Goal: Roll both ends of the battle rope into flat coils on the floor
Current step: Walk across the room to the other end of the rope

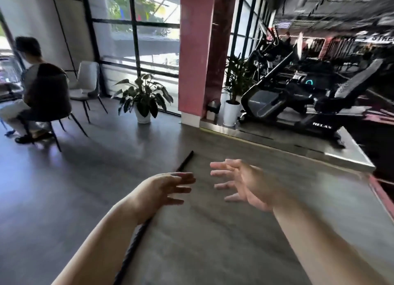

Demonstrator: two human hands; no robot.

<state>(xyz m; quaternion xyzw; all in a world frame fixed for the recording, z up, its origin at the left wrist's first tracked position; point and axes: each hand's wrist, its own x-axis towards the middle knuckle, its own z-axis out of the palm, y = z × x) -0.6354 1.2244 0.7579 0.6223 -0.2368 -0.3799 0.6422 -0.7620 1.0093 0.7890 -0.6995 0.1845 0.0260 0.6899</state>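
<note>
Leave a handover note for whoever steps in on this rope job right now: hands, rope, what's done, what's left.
Left hand: open, fingers spread, holding nothing, in front of the rope in this view.
Right hand: open, fingers spread, holding nothing.
Battle rope: lies straight on the floor, running away from the camera under the left forearm; its far end lies loose ahead of the hands.
Done: no coil is visible.
Left: grip the far end and roll it flat. The other end is out of view and needs coiling too.

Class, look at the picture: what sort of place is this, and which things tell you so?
Most likely a gym: exercise machines stand at the right, a battle rope lies straight on the floor, and potted plants sit by large windows.
</note>
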